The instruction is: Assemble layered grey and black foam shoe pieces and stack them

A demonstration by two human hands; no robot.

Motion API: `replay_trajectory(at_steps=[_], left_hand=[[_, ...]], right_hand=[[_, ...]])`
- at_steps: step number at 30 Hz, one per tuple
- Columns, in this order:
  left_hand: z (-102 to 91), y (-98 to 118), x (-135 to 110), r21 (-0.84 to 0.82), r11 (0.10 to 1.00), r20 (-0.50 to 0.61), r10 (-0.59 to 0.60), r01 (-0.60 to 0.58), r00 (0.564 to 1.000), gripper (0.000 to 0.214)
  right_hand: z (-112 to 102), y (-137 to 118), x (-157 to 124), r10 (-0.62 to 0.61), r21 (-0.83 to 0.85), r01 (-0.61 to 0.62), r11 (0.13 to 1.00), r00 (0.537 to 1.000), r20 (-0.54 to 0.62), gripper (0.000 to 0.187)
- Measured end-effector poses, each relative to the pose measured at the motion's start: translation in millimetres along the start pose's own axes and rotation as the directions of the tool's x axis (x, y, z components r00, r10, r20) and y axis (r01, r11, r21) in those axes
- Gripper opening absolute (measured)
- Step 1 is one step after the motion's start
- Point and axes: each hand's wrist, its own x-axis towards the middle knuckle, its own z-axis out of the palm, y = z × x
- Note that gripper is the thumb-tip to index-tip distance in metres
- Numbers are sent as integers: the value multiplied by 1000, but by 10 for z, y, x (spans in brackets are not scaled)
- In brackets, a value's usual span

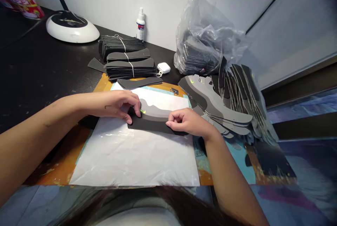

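A flat shoe upper piece (155,117), banded in light grey, dark grey and black with a small yellow-green mark, lies on a sheet of white paper (131,159). At its left end my left hand (122,105) has bent fingers, with thumb and forefinger on the piece near the mark. My right hand (185,121) is curled, its thumb and forefinger pinched at the right part of the black band. The undersides of the fingertips are hidden.
Bundled black strips (130,68) lie behind the paper, near a white case (163,67) and a spray bottle (140,24). To the right are fanned grey upper pieces (218,101) and a plastic bag (202,43) of dark pieces. A lamp base (72,31) stands back left.
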Motion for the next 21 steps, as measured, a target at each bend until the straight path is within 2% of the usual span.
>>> replay_trajectory(at_steps=[2,3,8,15,21], left_hand=[[-6,6,1,-23,1000,90,0,2,996,28],[-8,6,4,-28,1000,96,-6,9,995,26],[-4,-8,12,31,999,46,43,-45,998,22],[-8,153,6,-43,995,151,-85,93,985,16],[3,190,49,-60,995,120,-70,78,990,21]], right_hand=[[-5,-4,0,-4,-28,3,1000,1000,-13,27],[-7,-5,0,-6,-41,5,999,1000,-18,27],[-13,-1,4,-32,-101,27,994,999,-39,25],[-13,-9,11,-27,-120,21,993,999,-47,25],[-16,-22,6,-33,-145,25,989,998,-54,25]])
